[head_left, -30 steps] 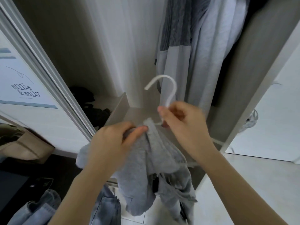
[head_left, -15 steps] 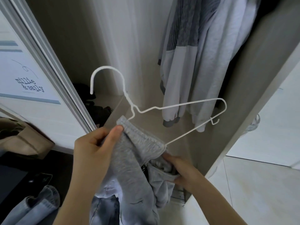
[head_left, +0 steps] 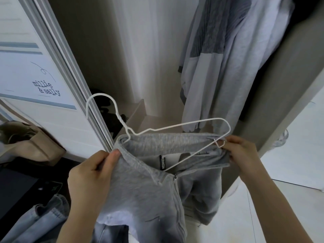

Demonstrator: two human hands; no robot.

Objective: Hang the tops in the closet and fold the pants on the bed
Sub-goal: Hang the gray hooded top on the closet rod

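Note:
I hold a grey zip-up top in front of the open closet. A white wire hanger is partly inside its neck, with the hook standing up at the left. My left hand pinches the collar at the left. My right hand grips the top's right shoulder, stretched over the hanger's right end. A black label shows inside the neck. Denim pants lie at the lower left.
Pale grey and white tops hang in the closet at the upper right. A sliding door frame runs down the left. Dark items lie on the closet floor. A tan bag sits at the left, white floor at the right.
My right hand has risen from under the top to the hanger's right end and pulled the grey shoulder over it. The collar is now spread wide between both hands.

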